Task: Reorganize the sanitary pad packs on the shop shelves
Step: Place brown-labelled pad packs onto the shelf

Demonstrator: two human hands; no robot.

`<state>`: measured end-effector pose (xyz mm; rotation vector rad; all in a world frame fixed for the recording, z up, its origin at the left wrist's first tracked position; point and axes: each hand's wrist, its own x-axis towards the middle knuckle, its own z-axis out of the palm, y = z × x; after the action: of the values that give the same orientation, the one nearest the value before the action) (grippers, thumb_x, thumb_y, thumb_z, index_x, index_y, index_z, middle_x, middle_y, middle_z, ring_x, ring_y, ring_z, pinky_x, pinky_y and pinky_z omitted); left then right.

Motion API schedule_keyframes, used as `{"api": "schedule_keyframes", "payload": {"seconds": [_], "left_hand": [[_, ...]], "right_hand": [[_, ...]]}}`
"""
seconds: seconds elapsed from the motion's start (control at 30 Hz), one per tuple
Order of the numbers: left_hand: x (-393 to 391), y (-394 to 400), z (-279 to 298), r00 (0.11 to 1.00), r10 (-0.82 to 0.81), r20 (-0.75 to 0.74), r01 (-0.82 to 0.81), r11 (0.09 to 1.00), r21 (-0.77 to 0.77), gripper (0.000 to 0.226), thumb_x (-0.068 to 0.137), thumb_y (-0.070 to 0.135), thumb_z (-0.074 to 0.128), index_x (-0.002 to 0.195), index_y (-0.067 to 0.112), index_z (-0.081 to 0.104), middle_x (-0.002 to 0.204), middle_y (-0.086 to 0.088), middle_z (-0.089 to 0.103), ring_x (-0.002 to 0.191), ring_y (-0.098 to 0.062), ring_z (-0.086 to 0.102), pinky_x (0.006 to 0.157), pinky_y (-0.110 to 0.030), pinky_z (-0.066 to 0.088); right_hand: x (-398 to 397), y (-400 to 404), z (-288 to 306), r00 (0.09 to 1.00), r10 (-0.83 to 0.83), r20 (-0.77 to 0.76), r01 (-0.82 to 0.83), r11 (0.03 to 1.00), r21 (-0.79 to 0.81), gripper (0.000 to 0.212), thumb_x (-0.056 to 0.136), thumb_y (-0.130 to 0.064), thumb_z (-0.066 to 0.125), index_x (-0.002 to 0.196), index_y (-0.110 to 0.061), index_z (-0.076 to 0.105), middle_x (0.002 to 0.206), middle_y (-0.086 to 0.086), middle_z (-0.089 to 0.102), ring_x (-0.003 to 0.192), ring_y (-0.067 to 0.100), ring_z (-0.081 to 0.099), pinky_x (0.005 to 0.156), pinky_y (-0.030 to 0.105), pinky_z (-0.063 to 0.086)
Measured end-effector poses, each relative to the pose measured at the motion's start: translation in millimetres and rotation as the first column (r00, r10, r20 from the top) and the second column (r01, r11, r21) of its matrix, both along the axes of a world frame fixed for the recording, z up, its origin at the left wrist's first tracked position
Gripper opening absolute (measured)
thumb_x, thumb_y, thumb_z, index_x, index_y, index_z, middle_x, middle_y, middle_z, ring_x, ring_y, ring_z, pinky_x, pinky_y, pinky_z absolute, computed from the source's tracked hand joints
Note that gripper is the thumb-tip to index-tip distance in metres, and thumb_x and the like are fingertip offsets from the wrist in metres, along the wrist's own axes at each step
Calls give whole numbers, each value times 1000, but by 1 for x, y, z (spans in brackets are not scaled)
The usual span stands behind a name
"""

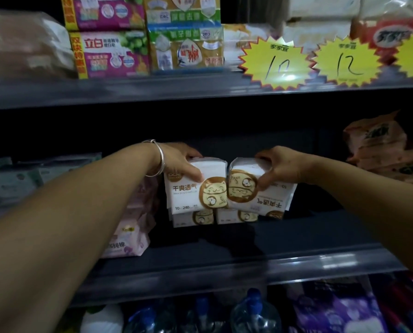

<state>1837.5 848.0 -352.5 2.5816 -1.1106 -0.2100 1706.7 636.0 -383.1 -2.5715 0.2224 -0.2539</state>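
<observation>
White packs with a gold cat emblem, one in each hand, held side by side over a dark shop shelf.

Dim light fills the dark-backed shelf bay (224, 239). The left hand (179, 162), a silver bangle (158, 157) on its wrist, is closed around the left pack (193, 188), which is the right way up. The right hand (282, 165) clasps the right pack (253, 191), which is upside down and touches the first. More such packs (215, 216) stand behind and below them on the shelf. Pink packs (131, 236) sit to the left, orange bags (378, 145) to the right. On the shelf above are purple packs (109, 54), green and gold packs (186, 49) and yellow starburst price tags (276, 63). Clear bottles with blue caps (253, 313) show on the shelf below.
</observation>
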Motion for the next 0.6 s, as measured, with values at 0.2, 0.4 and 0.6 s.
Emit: {"api": "schedule_keyframes", "payload": {"seconds": [0.2,0.4,0.6], "left_hand": [[20,-6,1,1000,13,-20,-14,998,-66,55,80,26,72,130,21,49,99,4,64,85,-12,64,67,-21,50],[42,-17,1,998,12,58,-7,997,-77,58,80,29,71,133,22,49,106,3,63,89,-13,62,74,-22,49],[66,-25,1,999,12,51,-5,992,-124,58,79,25,73,132,20,49,112,-2,62,94,-16,61,73,-23,50]], "right_hand": [[20,-10,2,1000,-11,22,11,1000,17,36,70,-15,76,101,-16,57,89,4,69,75,17,69,58,24,54],[41,-18,5,998,-26,53,25,999,28,40,70,-20,77,105,-22,57,92,-1,67,80,12,65,65,23,51],[61,-22,8,996,-33,86,32,999,12,44,72,-21,77,108,-23,53,101,0,63,83,12,61,69,23,49]]}}
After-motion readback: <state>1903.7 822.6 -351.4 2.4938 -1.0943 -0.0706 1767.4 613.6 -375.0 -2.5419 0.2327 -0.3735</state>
